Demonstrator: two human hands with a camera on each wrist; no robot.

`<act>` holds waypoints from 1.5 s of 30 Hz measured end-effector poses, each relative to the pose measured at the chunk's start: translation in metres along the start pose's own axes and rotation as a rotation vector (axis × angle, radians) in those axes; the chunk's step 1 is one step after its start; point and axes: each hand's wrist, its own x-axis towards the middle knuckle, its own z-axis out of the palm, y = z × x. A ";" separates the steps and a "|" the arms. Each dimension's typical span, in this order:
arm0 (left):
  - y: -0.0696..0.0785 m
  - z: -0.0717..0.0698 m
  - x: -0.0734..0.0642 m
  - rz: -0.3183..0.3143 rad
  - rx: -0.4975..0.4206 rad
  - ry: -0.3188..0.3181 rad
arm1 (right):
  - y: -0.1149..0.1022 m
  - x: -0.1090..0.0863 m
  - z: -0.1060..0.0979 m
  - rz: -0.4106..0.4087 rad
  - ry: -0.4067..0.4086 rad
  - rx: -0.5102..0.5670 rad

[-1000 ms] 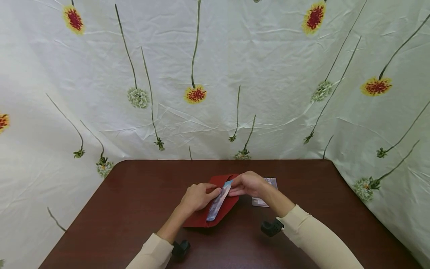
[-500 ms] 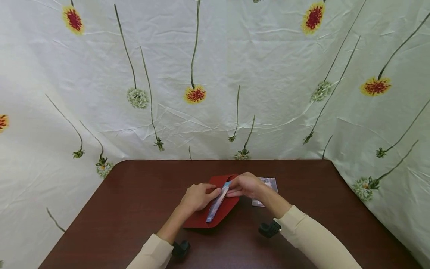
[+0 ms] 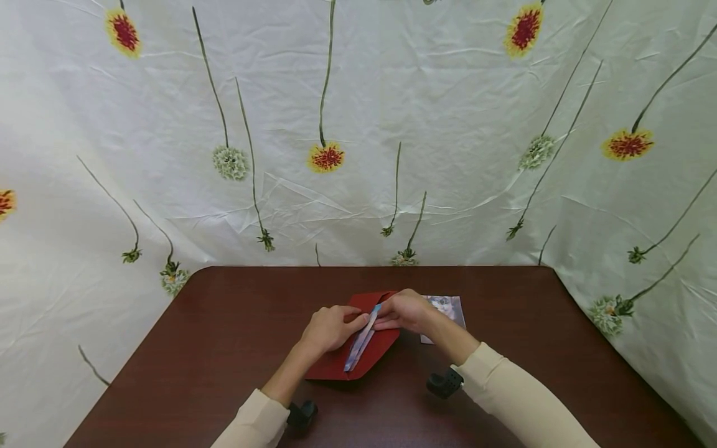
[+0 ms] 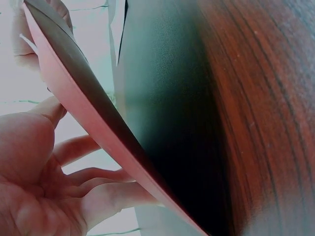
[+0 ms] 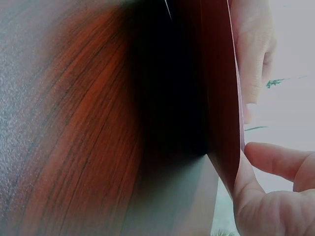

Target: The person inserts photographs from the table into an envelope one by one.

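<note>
A red paper envelope (image 3: 378, 343) is held tilted above the dark wood table with its flap side up. Out of its opening shows a narrow strip of a glossy blue-purple picture card (image 3: 356, 357). My left hand (image 3: 327, 328) grips the envelope from the left, thumb by the card; the left wrist view shows its fingers (image 4: 113, 196) along the red paper (image 4: 98, 113). From the right, my right hand (image 3: 407, 311) pinches the card's upper end near the opening. In the right wrist view, thumb and forefinger (image 5: 275, 160) meet at the red edge (image 5: 226, 147).
A second picture card (image 3: 452, 307) lies flat on the table (image 3: 252, 311), partly behind the right wrist. Black wrist cameras (image 3: 444, 382) hang below both sleeves. Behind the far table edge hangs a white flower-printed cloth (image 3: 358, 205).
My right hand has shifted slightly left and down. The strip of card at the envelope has turned narrower and more edge-on. The left hand has stayed put.
</note>
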 end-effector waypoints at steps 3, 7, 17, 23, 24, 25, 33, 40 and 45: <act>0.000 0.000 0.000 0.004 0.002 0.006 | 0.001 0.001 0.002 0.000 0.004 0.007; 0.000 0.001 0.000 0.009 0.005 0.014 | 0.003 0.003 0.004 0.008 0.016 0.014; 0.000 0.000 0.001 0.010 0.008 0.011 | 0.004 0.006 0.006 0.009 0.032 0.014; 0.000 0.000 0.000 0.013 0.005 0.011 | 0.003 0.006 0.007 -0.005 0.034 0.009; 0.001 0.000 0.000 0.010 0.004 0.009 | 0.004 0.006 0.007 -0.007 0.036 0.008; 0.001 -0.001 0.000 0.008 0.004 0.007 | 0.004 0.006 0.007 -0.010 0.039 0.007; 0.001 -0.001 0.001 -0.002 0.000 0.004 | 0.007 0.009 0.008 -0.022 0.067 0.006; 0.001 -0.002 -0.001 -0.002 0.001 0.006 | 0.008 0.009 0.008 -0.018 0.077 0.007; 0.002 -0.002 -0.001 0.003 -0.013 0.009 | 0.008 0.007 0.007 -0.011 0.074 0.009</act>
